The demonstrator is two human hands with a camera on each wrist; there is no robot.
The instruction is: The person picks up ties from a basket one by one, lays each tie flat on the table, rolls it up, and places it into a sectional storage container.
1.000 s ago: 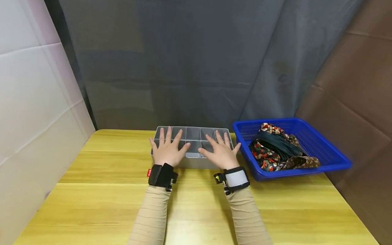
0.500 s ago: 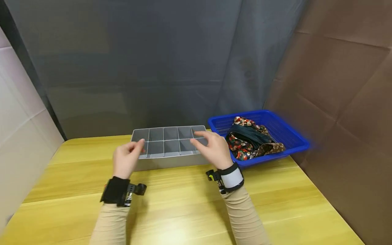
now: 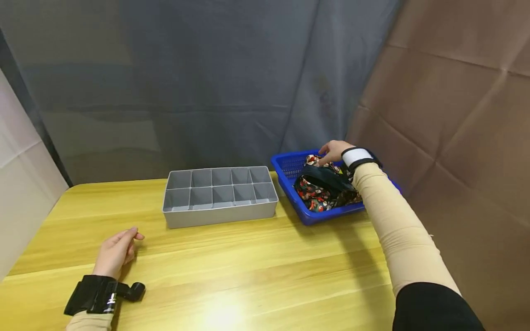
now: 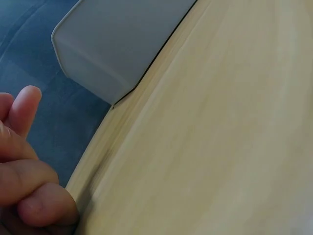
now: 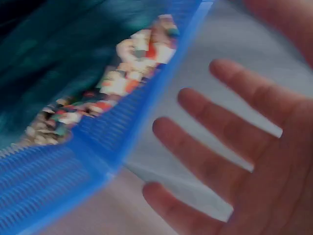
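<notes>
1. Spanning the whole lower view: yellow wooden table [image 3: 256, 271], bearing everything else, same as a second ago.
2. Sitting at the far right of it: blue basket [image 3: 290, 177], heaped with patterned and dark cloth [image 3: 327, 186]; seemingly unmoved, though the head camera has swung right.
3. Resting just left of the basket, close but apart: grey divided tray [image 3: 219, 195], ten compartments showing nothing inside. Covered by both palms a second ago, now bare and untouched.
4. Reaching over the basket's far end: right hand [image 3: 333, 151], gone from the tray to the cloth. Fingers spread wide and holding nothing in the blurred wrist view [image 5: 220, 152]; contact with the cloth cannot be told. Judged: work turning from the tray to picking cloth.
5. Lying on the table near the front left, well away from the tray: left hand [image 3: 116, 252], pulled back, fingers loosely curled, gripping nothing.
</notes>
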